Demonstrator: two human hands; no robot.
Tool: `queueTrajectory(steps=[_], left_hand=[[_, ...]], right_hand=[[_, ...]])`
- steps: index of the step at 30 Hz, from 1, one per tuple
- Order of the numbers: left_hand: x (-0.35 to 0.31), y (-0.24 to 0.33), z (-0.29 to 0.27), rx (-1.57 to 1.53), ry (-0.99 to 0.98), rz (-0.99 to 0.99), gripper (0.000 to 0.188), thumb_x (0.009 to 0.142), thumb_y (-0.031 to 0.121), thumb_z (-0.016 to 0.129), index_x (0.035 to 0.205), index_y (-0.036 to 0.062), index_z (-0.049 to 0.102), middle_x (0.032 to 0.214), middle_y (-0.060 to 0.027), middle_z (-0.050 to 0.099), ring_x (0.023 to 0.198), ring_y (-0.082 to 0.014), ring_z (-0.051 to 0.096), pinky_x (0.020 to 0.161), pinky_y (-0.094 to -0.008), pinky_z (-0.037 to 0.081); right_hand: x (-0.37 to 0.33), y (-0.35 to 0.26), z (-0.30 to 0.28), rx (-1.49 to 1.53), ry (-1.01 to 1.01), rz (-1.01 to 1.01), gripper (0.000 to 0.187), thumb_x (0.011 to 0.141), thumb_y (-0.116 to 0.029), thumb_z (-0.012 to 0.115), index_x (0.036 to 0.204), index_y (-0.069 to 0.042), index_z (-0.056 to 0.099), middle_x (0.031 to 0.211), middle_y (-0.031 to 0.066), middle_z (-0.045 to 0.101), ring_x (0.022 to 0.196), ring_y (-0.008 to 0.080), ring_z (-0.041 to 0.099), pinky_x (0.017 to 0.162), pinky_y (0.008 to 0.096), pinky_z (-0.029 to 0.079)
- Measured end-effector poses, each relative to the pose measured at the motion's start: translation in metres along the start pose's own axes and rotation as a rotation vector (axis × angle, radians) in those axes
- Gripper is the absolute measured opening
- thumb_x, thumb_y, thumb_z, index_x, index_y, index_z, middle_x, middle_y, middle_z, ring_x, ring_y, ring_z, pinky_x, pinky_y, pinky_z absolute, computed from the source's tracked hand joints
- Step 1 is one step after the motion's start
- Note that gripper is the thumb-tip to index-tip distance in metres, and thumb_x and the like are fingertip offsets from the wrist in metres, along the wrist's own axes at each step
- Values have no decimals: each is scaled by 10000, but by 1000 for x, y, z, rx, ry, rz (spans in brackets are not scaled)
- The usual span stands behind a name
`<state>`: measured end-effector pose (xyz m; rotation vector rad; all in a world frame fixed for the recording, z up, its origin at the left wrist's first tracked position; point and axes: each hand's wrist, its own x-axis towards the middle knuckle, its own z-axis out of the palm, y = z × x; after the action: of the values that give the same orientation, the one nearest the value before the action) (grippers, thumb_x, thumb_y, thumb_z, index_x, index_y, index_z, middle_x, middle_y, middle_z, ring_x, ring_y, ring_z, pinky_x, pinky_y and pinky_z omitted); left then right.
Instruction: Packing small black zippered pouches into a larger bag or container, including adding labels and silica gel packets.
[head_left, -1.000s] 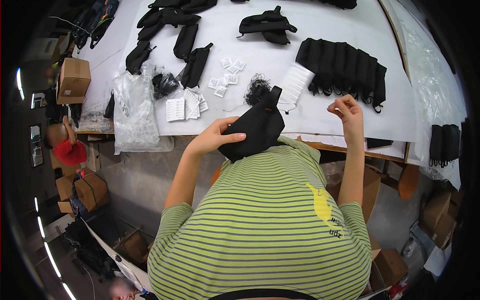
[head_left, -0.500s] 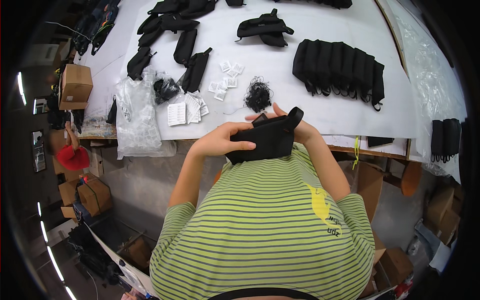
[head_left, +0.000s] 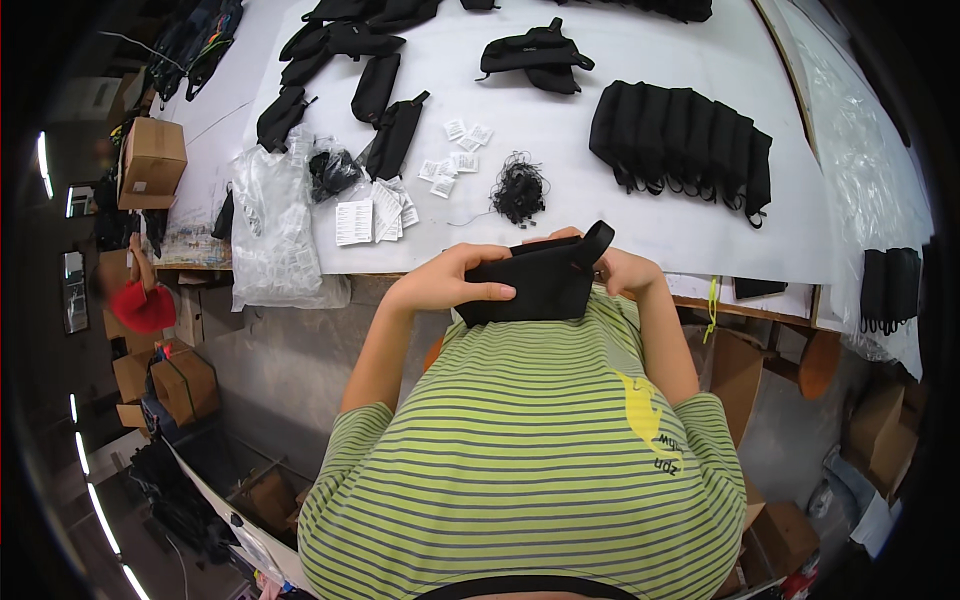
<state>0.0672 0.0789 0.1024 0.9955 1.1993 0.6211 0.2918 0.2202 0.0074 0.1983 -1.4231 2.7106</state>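
A black fabric pouch [head_left: 530,288] with a loop at its right end is held up against my striped shirt, at the table's front edge. My left hand [head_left: 450,280] grips its left end, thumb across the near side and fingers behind. At the right end, my right hand [head_left: 622,270] is closed on the pouch beside the loop; some of its fingers reach behind the far edge and are partly hidden. Just beyond the pouch lies a tangle of thin black cords [head_left: 518,190]. Small white packets [head_left: 450,165] and stacked white printed cards [head_left: 372,215] lie left of the cords.
A row of black pouches [head_left: 680,140] lies at the right of the white table [head_left: 640,235]. More black pouches [head_left: 375,90] lie at the back left, near a clear plastic bag [head_left: 275,225]. Cardboard boxes [head_left: 150,165] stand at the left; a person in red [head_left: 142,305] is beyond.
My right hand's fingers have drawn in from stretched out behind the pouch to bent close to its right end. The pouch and my left hand have hardly moved.
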Motion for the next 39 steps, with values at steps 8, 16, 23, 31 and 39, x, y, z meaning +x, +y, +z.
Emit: queueTrajectory(steps=[8, 16, 23, 31, 39], left_hand=[[-4, -1, 3, -123, 71, 4, 373, 820, 206, 677, 1072, -38, 553, 886, -10, 592, 803, -53, 500, 710, -220, 438], [-6, -4, 2, -89, 70, 24, 363, 825, 210, 675, 1074, -25, 558, 872, 2, 588, 787, -45, 491, 700, -209, 432], [0, 5, 8, -27, 90, 8, 387, 824, 226, 673, 1090, -27, 553, 848, -9, 590, 754, -54, 491, 675, -212, 430], [-4, 15, 14, 168, 157, 15, 358, 825, 241, 659, 1056, -18, 568, 723, -39, 581, 635, -68, 465, 559, -240, 402], [-2, 26, 20, 357, 167, 11, 361, 814, 254, 659, 1042, -12, 570, 640, -67, 558, 550, -101, 462, 507, -248, 377]], right_hand=[[-20, 12, -21, 93, 602, -30, 235, 803, -59, 632, 1028, -31, 569, 974, 96, 617, 858, 171, 617, 818, 304, 479], [-54, -47, -36, 48, 517, -198, 376, 796, -167, 644, 1080, -1, 463, 681, 96, 538, 424, 111, 469, 382, 203, 387], [-17, -43, -33, 845, 740, -531, 204, 873, -151, 587, 787, -20, 457, 666, 8, 311, 584, 100, 310, 481, 215, 296], [11, -56, -43, 765, 1113, -590, 240, 851, -272, 624, 788, -46, 573, 716, 20, 489, 650, 132, 455, 574, 252, 378], [31, -54, -20, 756, 1069, -489, 320, 863, -338, 563, 677, -78, 539, 497, 14, 405, 459, 116, 361, 429, 253, 274]])
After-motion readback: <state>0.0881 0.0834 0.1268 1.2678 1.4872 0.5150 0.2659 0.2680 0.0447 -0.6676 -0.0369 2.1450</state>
